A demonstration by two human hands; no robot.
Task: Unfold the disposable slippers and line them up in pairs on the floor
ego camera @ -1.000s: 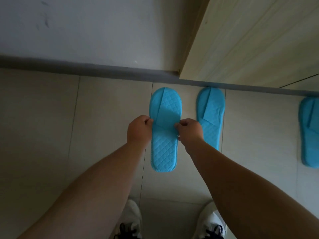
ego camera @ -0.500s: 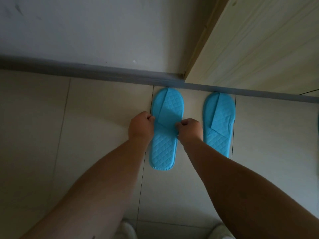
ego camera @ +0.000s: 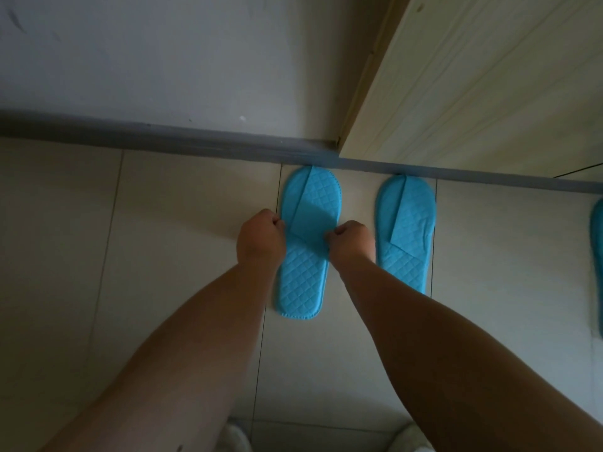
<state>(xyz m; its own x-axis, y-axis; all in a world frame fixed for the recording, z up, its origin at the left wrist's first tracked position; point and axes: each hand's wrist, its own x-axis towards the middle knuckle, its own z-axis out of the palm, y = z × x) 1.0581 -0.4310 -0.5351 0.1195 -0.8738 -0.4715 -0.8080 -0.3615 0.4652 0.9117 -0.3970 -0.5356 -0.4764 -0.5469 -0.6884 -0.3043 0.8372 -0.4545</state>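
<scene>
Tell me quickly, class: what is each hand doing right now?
Left hand: closed, pinching the left edge of the blue slipper.
Right hand: closed, pinching the same slipper's right edge.

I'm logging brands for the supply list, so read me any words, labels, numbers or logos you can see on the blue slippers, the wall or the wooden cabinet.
None: no readable text anywhere in this view.
Held blue slipper, gripped by the left hand and right hand: only quilted stitching.
Second blue slipper: plain, no print.
Slipper at the right edge: mostly cut off.
Wall and wooden cabinet: only scuffs and grain.
</scene>
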